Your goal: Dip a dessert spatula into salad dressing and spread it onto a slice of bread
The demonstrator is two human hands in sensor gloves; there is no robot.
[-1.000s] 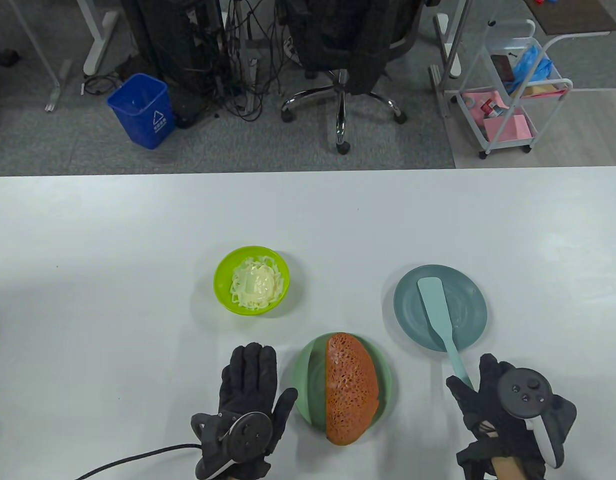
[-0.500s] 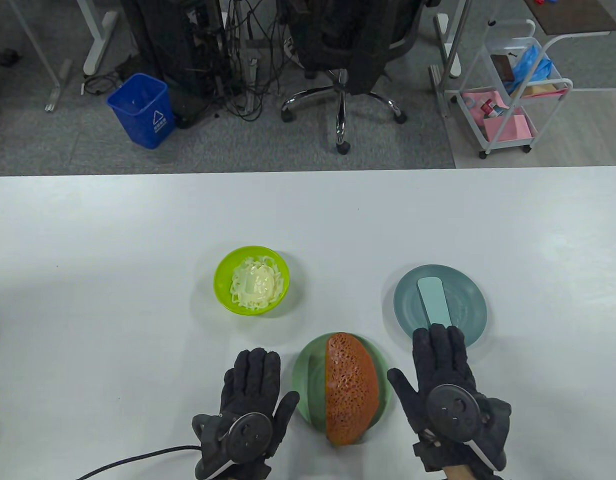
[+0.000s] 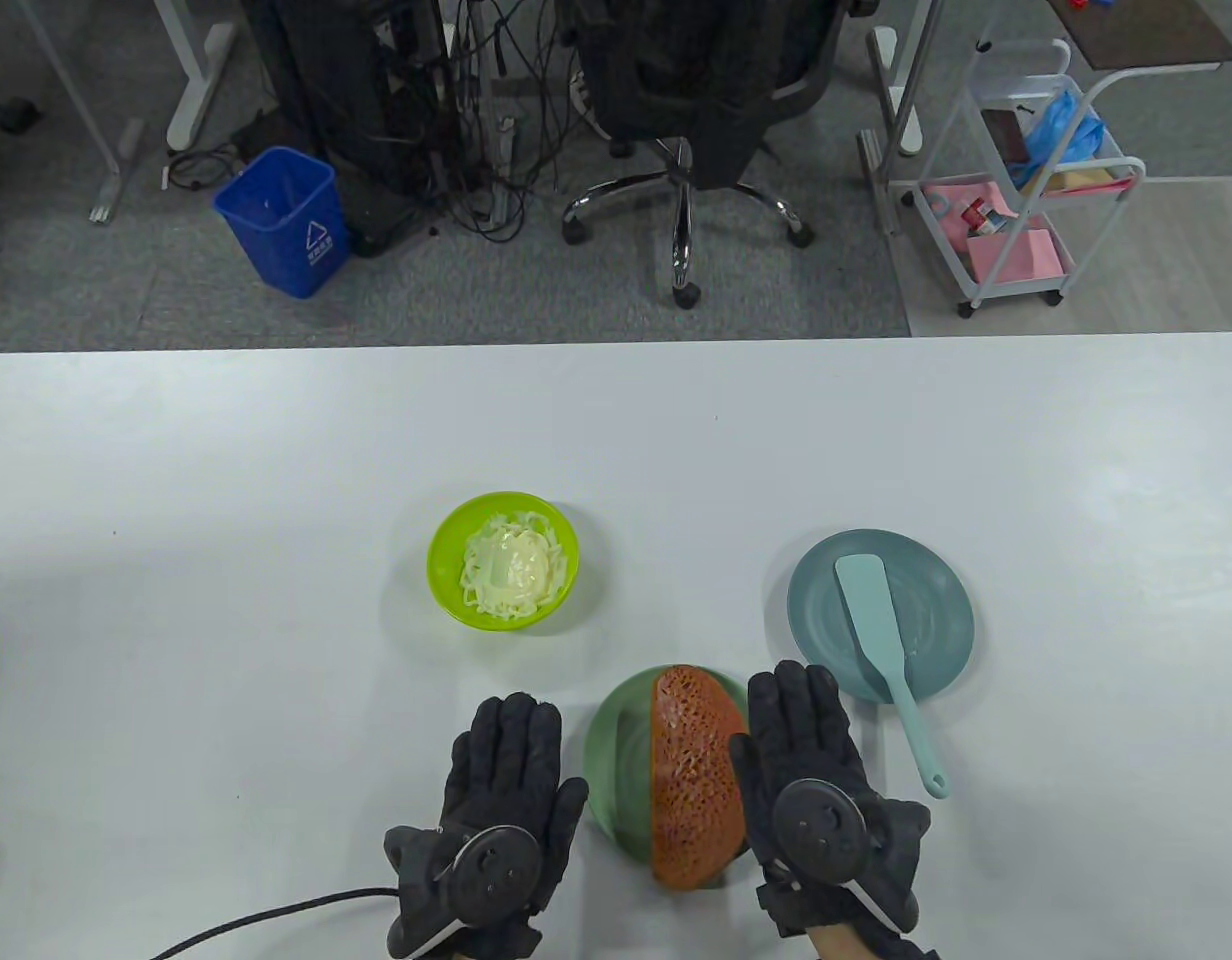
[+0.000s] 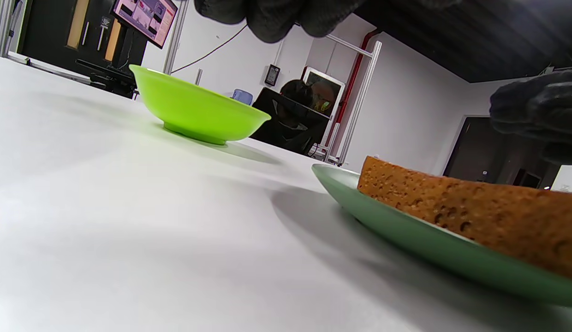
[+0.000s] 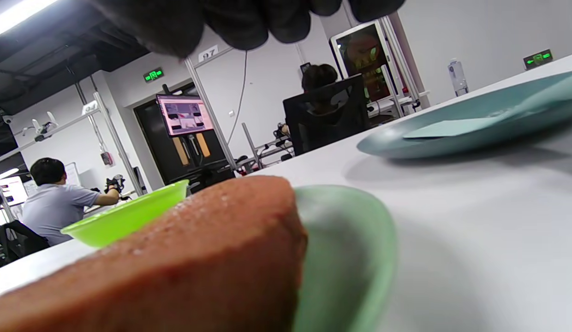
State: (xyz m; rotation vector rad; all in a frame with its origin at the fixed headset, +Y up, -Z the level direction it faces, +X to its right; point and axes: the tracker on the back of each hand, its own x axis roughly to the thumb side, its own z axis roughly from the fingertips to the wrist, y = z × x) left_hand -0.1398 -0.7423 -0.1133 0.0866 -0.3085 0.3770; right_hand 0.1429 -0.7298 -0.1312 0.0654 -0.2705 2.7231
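Note:
A light teal spatula (image 3: 881,640) lies with its blade on a blue-grey plate (image 3: 936,570) and its handle off the near rim. A lime green bowl (image 3: 446,560) holds creamy dressing (image 3: 511,568). A brown bread slice (image 3: 691,770) lies on a green plate (image 3: 616,750). My right hand (image 3: 801,745) lies flat and open on the table, against the green plate's right side and the bread. It holds nothing. My left hand (image 3: 506,760) lies flat and open, left of the green plate. In the wrist views the bread (image 4: 475,212) (image 5: 184,263) is close.
A black cable (image 3: 276,915) runs from my left wrist to the table's near edge. The table (image 3: 276,460) is white. Beyond its far edge stand a blue bin (image 3: 286,220), an office chair (image 3: 686,120) and a white cart (image 3: 1026,190).
My right hand let go of the spatula handle, passed flat over it and moved left to rest beside the bread plate. The spatula now lies uncovered. My left hand stayed put.

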